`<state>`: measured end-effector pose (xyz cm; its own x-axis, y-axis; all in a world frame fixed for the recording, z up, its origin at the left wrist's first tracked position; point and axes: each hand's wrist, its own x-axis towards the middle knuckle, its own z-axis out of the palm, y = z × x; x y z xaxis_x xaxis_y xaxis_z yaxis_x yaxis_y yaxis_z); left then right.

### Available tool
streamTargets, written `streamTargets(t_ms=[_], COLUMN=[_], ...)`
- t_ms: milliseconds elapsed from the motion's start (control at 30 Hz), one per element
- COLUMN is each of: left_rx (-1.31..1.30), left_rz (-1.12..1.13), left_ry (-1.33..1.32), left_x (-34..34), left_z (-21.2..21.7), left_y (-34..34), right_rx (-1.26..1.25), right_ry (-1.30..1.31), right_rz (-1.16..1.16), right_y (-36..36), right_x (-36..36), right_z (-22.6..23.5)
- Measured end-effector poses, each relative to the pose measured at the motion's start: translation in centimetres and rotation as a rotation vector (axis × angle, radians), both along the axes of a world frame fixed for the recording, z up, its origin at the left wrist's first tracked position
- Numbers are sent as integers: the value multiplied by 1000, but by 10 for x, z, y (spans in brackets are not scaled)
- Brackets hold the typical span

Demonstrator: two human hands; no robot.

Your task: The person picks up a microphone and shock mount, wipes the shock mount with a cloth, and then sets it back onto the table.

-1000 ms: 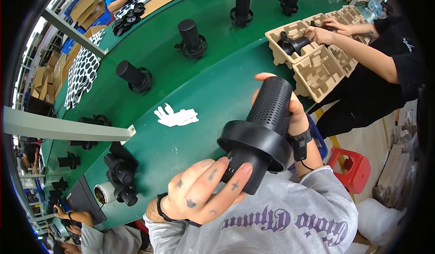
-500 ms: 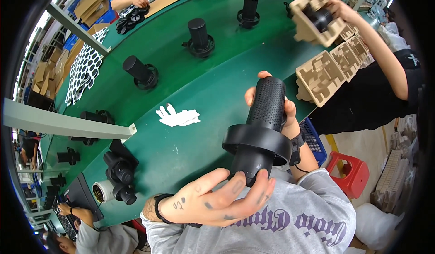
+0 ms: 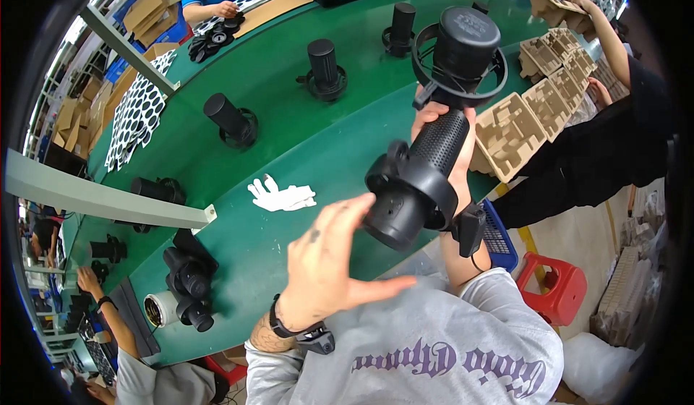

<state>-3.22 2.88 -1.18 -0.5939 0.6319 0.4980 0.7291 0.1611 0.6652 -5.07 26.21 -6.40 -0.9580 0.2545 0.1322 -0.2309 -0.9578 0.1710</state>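
Observation:
A black microphone (image 3: 447, 136) with a perforated grille and a ring-shaped mount tilts in front of my chest. A second black microphone (image 3: 468, 32), circled by an open ring mount, appears just above it. My right hand (image 3: 428, 118) is closed around the place where the two meet; the microphones hide part of its grip. My left hand (image 3: 325, 257) is open, thumb spread wide, with its fingertips beside the lower microphone's round base. Whether they touch it I cannot tell. A white glove (image 3: 282, 194) lies on the green table to the left.
Several black microphones (image 3: 323, 65) stand along the green belt (image 3: 282, 105). Brown moulded trays (image 3: 506, 134) line the right side near a co-worker's arm (image 3: 611, 43). A grey post (image 3: 108, 202) crosses at left. A red stool (image 3: 553, 289) is at lower right.
My left hand has left the lower microphone's base and spread open. The right hand has moved up and away, and a second microphone now shows at it. The co-worker's tray has moved farther off.

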Motion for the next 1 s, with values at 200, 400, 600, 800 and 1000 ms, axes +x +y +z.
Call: streamTargets(t_ms=[200,400,600,800,1000], left_rx=[-23,61,71,-40,-133], left_rz=[132,156,116,105,53], left_ry=[284,424,625,703,950], left_x=[0,1,2,10,8], left_z=[3,7,11,24,35], left_y=[15,15,9,5,-3], right_rx=[-186,-132,15,359,465], right_ry=[49,46,28,-78,-154], right_rz=[126,51,-62,-243,-302], right_y=[-16,-14,-13,-14,-21], right_x=[-3,-6,-1,0,2], right_z=[24,27,21,25,29])
